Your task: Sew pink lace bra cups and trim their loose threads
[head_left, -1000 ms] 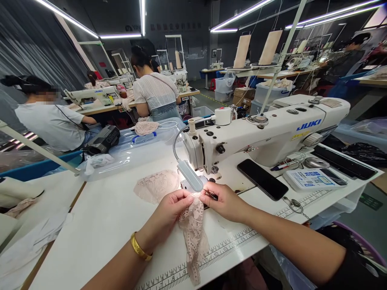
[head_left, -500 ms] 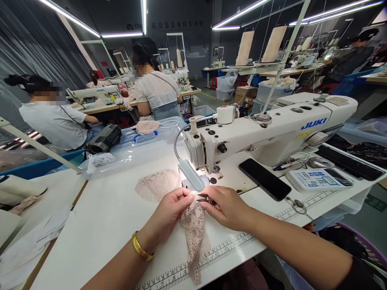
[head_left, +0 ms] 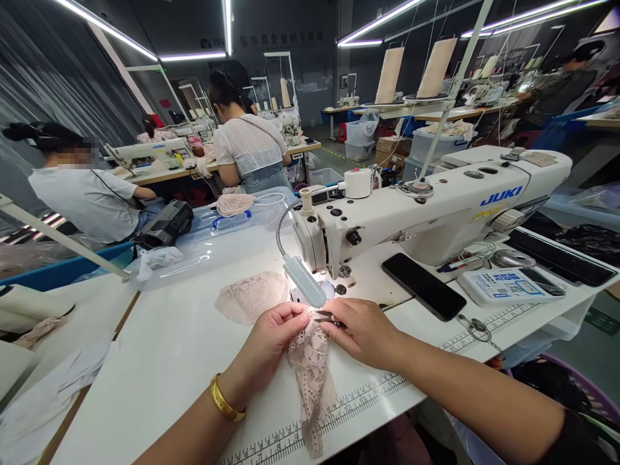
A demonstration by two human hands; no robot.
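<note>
My left hand point(head_left: 277, 332) pinches the upper end of a pale pink lace piece point(head_left: 312, 374), which hangs down over the printed ruler at the table's front edge. In my right hand point(head_left: 361, 329) is a pair of dark thread snips point(head_left: 328, 317), gripped between thumb and fingers. The blades point left and meet the lace beside my left fingertips; whether they are cutting I cannot tell. Just behind both hands stands a white sewing machine point(head_left: 416, 213), its small lamp point(head_left: 305, 282) lighting the spot. Another lace piece point(head_left: 254, 296) lies flat to the left of the lamp.
A black phone point(head_left: 423, 286) and a white-and-blue box point(head_left: 506, 286) lie right of my hands. A clear plastic bin point(head_left: 213, 248) stands behind the table at left. Thread cones point(head_left: 391, 74) rise above the machine. Other people sit at machines further back.
The camera view has shifted slightly. My hands, the snips and the lace stay in nearly the same place.
</note>
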